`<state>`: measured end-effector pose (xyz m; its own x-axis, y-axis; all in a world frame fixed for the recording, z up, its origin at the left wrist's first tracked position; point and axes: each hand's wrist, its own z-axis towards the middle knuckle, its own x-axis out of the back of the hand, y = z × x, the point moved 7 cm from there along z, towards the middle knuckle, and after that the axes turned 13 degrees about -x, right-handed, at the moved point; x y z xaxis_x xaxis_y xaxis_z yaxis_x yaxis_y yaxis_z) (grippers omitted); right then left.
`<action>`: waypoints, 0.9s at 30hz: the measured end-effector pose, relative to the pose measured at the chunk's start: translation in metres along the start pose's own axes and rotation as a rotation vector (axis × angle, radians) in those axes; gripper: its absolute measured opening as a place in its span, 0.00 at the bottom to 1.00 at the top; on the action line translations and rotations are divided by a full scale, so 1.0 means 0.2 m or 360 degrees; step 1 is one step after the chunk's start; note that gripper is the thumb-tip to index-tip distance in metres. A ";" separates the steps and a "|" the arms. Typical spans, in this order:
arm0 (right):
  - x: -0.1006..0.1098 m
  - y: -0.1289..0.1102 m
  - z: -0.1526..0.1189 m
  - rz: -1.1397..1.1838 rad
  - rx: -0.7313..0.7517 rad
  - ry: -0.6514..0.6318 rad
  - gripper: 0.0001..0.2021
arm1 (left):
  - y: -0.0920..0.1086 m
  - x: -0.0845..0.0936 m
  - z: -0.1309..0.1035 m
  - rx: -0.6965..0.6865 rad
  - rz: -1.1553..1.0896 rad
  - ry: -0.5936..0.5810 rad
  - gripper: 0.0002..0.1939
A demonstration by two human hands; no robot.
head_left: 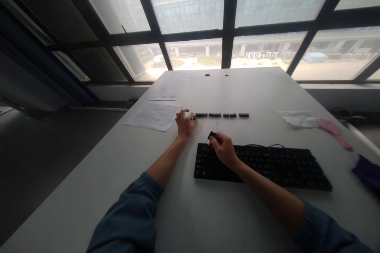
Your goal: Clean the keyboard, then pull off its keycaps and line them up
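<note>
A black keyboard point(273, 166) lies on the white table. Over its upper left corner my right hand point(223, 148) grips a small black tool with thin wire prongs, a keycap puller point(211, 135). Beyond the keyboard, black keycaps point(215, 115) stand in a row of small groups. My left hand point(185, 125) is at the left end of that row, its thumb and a finger closed around a keycap point(194, 118).
Printed sheets of paper point(151, 116) lie left of my left hand. On the right are a white tissue point(297, 119), a pink brush-like object point(332, 131) and a purple cloth point(367, 172). Windows rise behind the white table point(178, 213).
</note>
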<state>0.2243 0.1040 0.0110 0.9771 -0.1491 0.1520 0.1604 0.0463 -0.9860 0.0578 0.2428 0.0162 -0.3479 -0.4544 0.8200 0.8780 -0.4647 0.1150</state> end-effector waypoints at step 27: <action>0.01 -0.03 -0.01 -0.0038 0.0012 -0.0015 0.13 | -0.12 -0.05 0.00 0.0223 -0.0102 0.0029 0.08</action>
<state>0.2243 0.1015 0.0177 0.9742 -0.1411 0.1759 0.1845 0.0504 -0.9815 0.0406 0.2585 0.0050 -0.4097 -0.4413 0.7984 0.8905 -0.3835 0.2450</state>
